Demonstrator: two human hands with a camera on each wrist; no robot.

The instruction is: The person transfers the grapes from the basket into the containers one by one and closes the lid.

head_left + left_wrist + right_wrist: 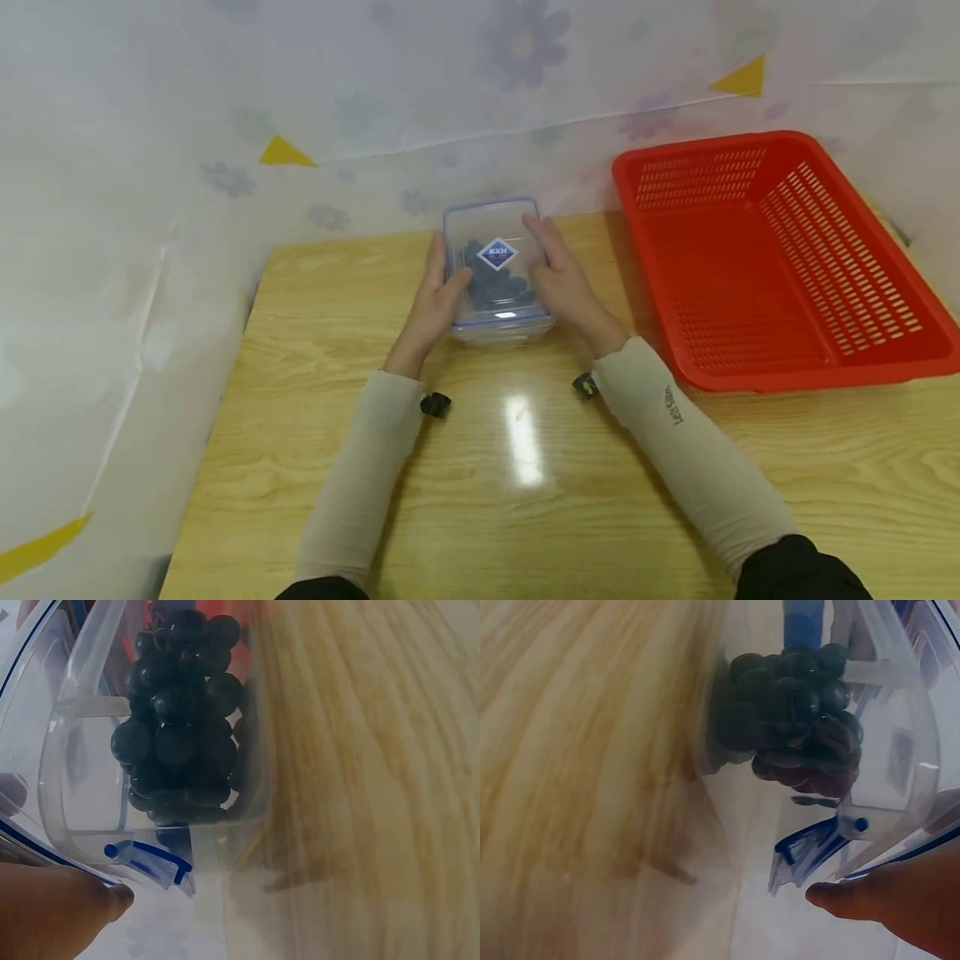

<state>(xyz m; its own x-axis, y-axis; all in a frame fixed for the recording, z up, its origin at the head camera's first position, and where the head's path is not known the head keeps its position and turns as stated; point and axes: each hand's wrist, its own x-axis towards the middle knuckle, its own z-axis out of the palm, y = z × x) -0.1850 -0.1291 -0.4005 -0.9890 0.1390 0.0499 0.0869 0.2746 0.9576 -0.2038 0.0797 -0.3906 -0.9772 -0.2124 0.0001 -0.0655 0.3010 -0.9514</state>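
A clear plastic food container [491, 321] with a blue-edged lid [487, 218] stands on the table near its back edge. Inside lies a bunch of dark grapes [184, 712]. My left hand [433, 300] holds the container's left side, its thumb lying over the lid. On the opposite side, my right hand [566, 283] grips the lid edge, thumb on top. A blue-trimmed latch [150, 864] juts outward and down in the left wrist view, close to a fingertip. Another latch [810, 851] sticks out likewise in the right wrist view, above a fingertip.
A large red plastic basket [735, 283] with slotted walls stands to the right of the container. Behind the wooden table [480, 500] hangs a pale flowered sheet [420, 108] with yellow tape pieces [287, 153].
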